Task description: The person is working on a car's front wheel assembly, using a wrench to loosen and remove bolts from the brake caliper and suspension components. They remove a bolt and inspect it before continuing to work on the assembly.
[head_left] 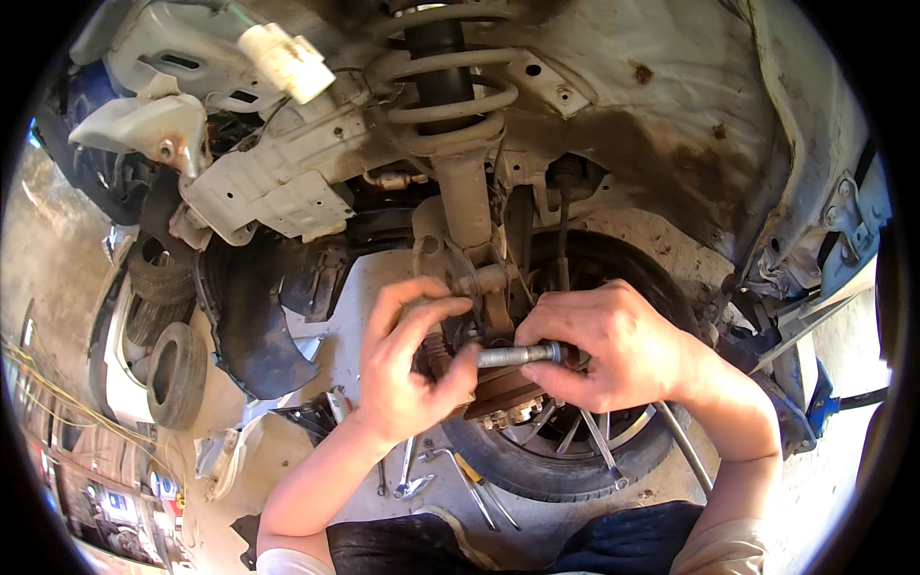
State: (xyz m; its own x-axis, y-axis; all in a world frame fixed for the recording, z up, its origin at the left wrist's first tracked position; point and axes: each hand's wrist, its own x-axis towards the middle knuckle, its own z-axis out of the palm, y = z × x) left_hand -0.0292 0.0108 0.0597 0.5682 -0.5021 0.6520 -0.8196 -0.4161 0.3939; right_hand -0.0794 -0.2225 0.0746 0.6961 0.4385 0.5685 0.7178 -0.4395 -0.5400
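My right hand (609, 345) pinches a grey metal bolt (500, 356) that looks threaded, with a bluish collar near the fingers. It lies roughly level, pointing left. My left hand (407, 359) is at its left end, fingers curved and apart, with the thumb by the tip; whether the thumb touches it I cannot tell. Just below the bolt is a rusty brown brake part (503, 391) with a studded hub (513, 419). Above and behind the hands stands a suspension strut (465, 196) with a coil spring (450, 113).
A wheel (565, 484) lies under the hub, with a wrench (602, 450) across it. More hand tools (465, 484) lie on the floor before me. A white connector (286, 62) hangs at upper left. Loose tyres (175, 376) and a dark plastic liner (251, 326) are left.
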